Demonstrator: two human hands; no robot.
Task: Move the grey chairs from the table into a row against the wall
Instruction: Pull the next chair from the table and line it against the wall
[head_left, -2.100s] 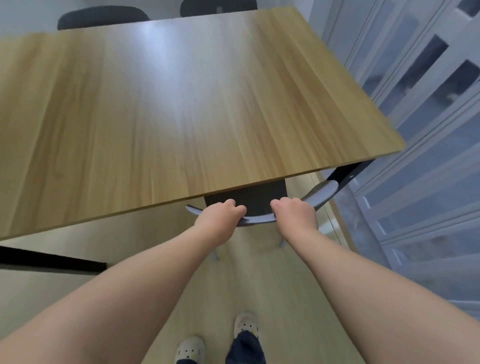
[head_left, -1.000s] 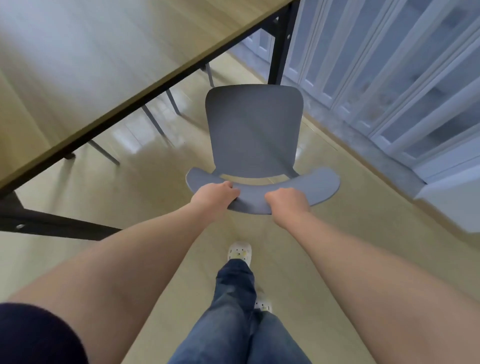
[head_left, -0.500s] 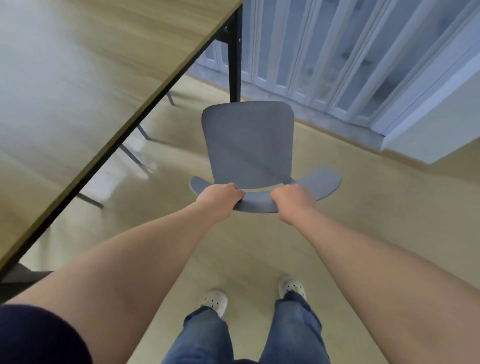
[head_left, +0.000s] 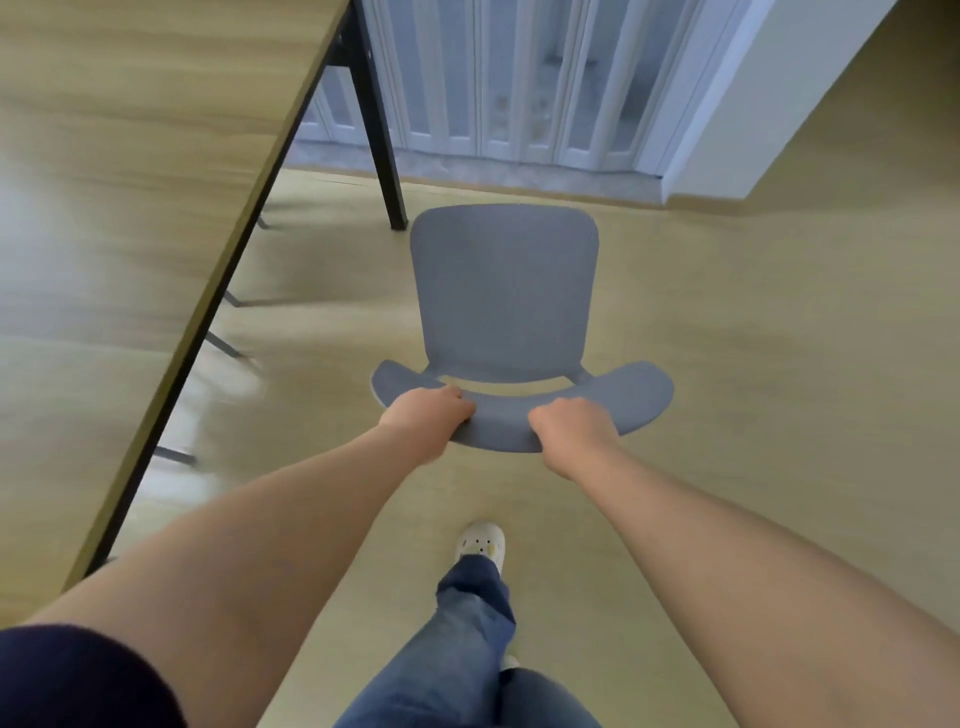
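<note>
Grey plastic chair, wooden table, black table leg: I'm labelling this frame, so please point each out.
Grey plastic chair (head_left: 504, 291), head view, middle of the seat.
Wooden table (head_left: 130, 156), head view, bare top.
Black table leg (head_left: 382, 150), head view, mid-shaft.

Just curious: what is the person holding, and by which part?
Both hands, left and right, grip the grey chair by the curved top edge of its backrest.

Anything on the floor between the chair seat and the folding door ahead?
Head view: only bare floor between grey chair and folding door; the table leg stands left.
</note>
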